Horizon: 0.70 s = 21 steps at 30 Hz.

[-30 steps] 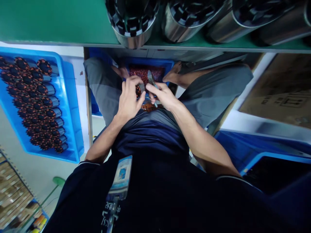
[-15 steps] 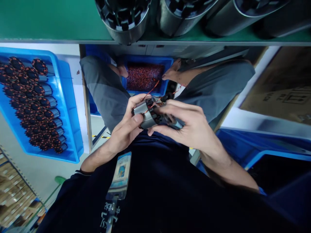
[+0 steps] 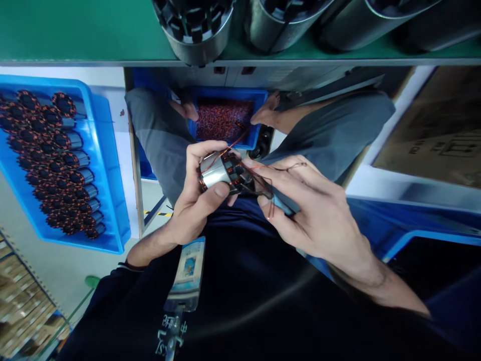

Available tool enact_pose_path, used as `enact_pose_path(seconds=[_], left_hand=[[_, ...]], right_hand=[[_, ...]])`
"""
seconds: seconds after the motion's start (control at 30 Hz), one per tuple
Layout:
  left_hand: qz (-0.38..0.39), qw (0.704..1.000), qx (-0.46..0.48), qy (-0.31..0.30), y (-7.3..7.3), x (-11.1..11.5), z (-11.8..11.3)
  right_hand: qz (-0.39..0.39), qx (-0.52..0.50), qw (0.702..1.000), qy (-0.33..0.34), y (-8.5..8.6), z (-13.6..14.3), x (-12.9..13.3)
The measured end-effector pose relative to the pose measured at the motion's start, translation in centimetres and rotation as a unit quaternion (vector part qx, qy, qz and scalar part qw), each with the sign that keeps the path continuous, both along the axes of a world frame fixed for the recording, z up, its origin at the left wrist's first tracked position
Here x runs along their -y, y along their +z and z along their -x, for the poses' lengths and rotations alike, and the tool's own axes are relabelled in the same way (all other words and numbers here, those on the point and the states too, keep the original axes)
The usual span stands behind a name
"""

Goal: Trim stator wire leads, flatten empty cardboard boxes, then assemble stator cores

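In my left hand (image 3: 195, 200) is a motor stator (image 3: 216, 171), a shiny steel cylinder with dark slotted ends and copper windings. My thumb presses its near side while the fingers wrap round the far side. Thin reddish copper wires (image 3: 263, 168) stick out from its right end towards my other hand. My right hand (image 3: 311, 200) is closed round a small blue-handled hand tool (image 3: 284, 201) that looks like wire cutters. Its dark jaws lie close to the stator's right end, partly hidden by fingers and wires; whether they touch it, I cannot tell.
Many similar stators (image 3: 77, 159) lie stacked in a blue tray (image 3: 107, 170) at left. Between the feet, a blue bin (image 3: 227, 93) holds reddish wire scraps. Large metal cylinders (image 3: 201, 47) stand on the green bench (image 3: 75, 30). A cardboard box (image 3: 432, 125) is at right.
My right hand has drawn back to the right and down from the stator, with the tool. The stator has turned, so more of its steel side and right end shows.
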<state>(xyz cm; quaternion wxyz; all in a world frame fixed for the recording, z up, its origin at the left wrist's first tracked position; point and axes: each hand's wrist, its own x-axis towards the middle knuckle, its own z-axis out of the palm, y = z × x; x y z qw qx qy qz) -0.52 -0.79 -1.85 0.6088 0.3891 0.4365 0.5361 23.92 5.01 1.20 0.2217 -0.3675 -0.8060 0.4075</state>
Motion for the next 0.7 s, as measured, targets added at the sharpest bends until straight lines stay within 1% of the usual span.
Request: enact_pose_path(seconds=[0.1,0.17,0.23,0.3,0.37,0.43,0.5,0.6,0.7], left_hand=[[0.008,0.999,0.036,-0.034,0.0,0.4,0.3],[0.001,0.999,0.029,-0.035,-0.3,0.7,0.4],[-0.016,1.0,-0.002,-0.021,-0.9,1.0,0.5],[-0.015,1.0,-0.026,-0.003,-1.5,1.3,0.5],[-0.009,1.0,-0.012,0.01,-2.0,1.3,0.2],[-0.015,0.999,0.023,0.035,-2.1,1.2,-0.1],[0.001,0.997,0.034,0.067,-2.0,0.7,-0.5],[0.045,0.994,-0.013,0.103,-1.2,-0.1,-0.8],[0.057,0.992,-0.052,0.101,-0.3,-0.6,-0.9]], right_hand=[[-0.006,-0.024,1.0,-0.001,0.0,0.1,0.2],[-0.01,-0.032,0.999,-0.01,0.0,0.1,0.4],[-0.011,-0.027,0.999,-0.026,-0.3,0.2,0.6],[-0.011,-0.037,0.998,-0.042,-0.8,0.4,0.6],[-0.004,-0.069,0.996,-0.05,-1.4,0.8,0.5],[0.009,-0.096,0.994,-0.056,-2.1,1.1,0.3],[0.024,-0.088,0.994,-0.061,-2.5,1.3,0.2],[0.037,-0.043,0.997,-0.06,-2.6,1.1,0.1],[-0.005,-0.014,0.998,-0.067,-2.4,0.8,0.2]])
